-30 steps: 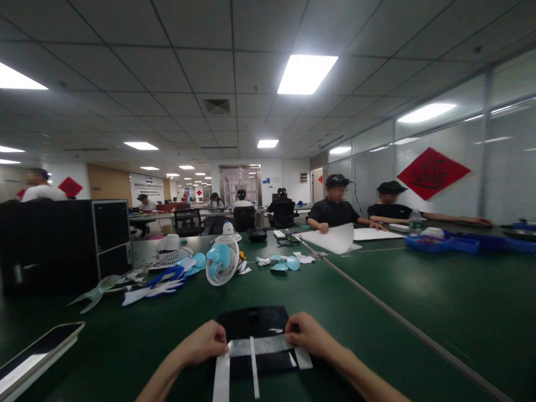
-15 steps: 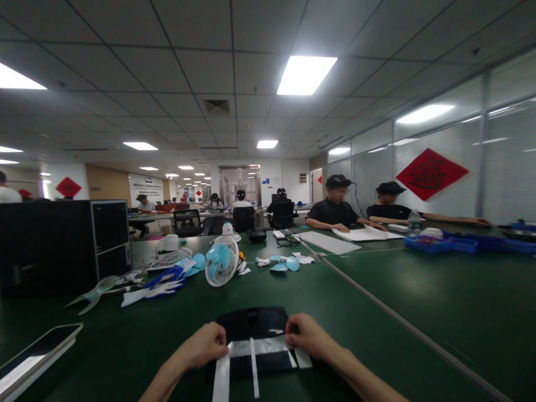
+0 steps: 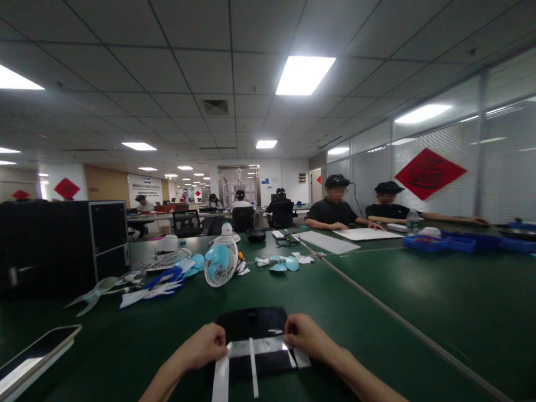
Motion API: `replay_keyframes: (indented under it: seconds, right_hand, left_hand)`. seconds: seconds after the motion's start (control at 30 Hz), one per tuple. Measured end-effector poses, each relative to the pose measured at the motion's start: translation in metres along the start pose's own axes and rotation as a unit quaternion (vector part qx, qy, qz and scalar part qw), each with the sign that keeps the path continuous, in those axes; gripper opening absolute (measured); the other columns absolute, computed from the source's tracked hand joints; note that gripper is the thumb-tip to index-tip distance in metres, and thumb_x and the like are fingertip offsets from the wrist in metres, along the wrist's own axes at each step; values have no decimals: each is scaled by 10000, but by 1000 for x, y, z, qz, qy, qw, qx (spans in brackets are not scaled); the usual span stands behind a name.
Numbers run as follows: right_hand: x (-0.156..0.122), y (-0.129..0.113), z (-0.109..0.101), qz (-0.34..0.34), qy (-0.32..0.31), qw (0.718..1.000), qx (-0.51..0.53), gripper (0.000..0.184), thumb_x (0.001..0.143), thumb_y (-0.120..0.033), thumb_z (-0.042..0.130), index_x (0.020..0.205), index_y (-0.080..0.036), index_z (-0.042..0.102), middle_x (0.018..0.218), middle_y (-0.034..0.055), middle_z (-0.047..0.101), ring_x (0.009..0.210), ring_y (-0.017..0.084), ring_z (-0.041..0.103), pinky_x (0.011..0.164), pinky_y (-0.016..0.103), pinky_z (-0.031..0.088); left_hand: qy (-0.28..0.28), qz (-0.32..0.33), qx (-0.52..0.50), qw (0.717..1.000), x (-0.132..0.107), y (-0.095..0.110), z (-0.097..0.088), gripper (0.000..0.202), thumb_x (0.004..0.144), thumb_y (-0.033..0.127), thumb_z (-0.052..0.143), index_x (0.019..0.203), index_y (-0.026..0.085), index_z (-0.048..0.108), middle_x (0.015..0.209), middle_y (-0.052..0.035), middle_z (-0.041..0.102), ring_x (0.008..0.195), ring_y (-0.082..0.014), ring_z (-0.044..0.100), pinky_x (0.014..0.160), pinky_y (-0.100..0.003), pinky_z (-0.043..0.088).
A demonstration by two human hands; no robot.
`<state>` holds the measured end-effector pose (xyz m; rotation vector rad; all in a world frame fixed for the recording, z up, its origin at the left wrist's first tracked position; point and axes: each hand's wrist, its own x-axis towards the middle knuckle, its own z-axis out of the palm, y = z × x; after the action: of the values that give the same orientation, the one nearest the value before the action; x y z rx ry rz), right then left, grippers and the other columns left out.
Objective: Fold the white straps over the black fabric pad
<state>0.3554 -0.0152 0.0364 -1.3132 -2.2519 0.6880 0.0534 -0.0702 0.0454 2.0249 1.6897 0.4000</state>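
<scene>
A flat black panel [image 3: 255, 324] lies on the green table [image 3: 377, 335] just in front of me. Across it runs a shiny silver strip [image 3: 255, 347], with more pale strips hanging off toward me. My left hand [image 3: 203, 346] is closed, pinching the strip's left end. My right hand [image 3: 307, 336] is closed on the strip's right end. Both hands rest low on the panel, about a hand's width apart.
A phone or tablet [image 3: 36, 357] lies at the near left. A small white and blue fan [image 3: 221, 261], loose fan blades and gloves [image 3: 161, 285] sit beyond. A black computer case [image 3: 62, 245] stands at left. Two people [image 3: 335, 209] sit at the far right with white sheets and blue trays [image 3: 435, 243].
My hands and the strip have barely moved. A person at the far table has laid a raised white sheet down flat. A person at the far left has gone out of view.
</scene>
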Motion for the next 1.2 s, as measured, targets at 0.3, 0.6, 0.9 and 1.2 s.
replay_keyframes:
  seconds: [0.3, 0.6, 0.9, 1.2]
  right_hand:
    - [3, 6, 4, -3, 7, 1000, 1, 134, 708, -222, 660, 830, -171, 681, 840, 39, 696, 747, 164, 614, 600, 230, 416]
    - [-10, -14, 0, -119, 74, 988, -70, 165, 839, -215, 526, 902, -180, 675, 982, 76, 652, 918, 198, 580, 803, 298, 438]
    - [-38, -58, 37, -311, -86, 940, -115, 374, 904, -260, 474, 1262, -208, 571, 1328, 81, 576, 1228, 223, 495, 1082, 343, 310]
    - [-35, -32, 50, -366, -114, 903, -196, 423, 922, -380, 487, 1300, -198, 544, 1410, 133, 495, 1297, 271, 443, 1072, 405, 348]
  left_hand:
    - [-8, 188, 41, 981, -9, 21, 8, 525, 762, 57, 414, 1171, 324, 604, 1096, -21, 551, 974, -168, 506, 847, -277, 380]
    - [-18, 177, 69, 982, -12, 28, 10, 569, 778, 27, 394, 1175, 374, 608, 1125, -24, 512, 998, -192, 492, 843, -305, 371]
    - [-2, 221, 73, 973, -7, 24, 15, 567, 762, -6, 371, 1142, 326, 630, 1075, -21, 539, 989, -167, 488, 874, -272, 366]
    - [10, 222, 79, 972, -1, 18, 19, 552, 773, -2, 355, 1124, 315, 639, 1055, -19, 542, 974, -156, 490, 866, -263, 371]
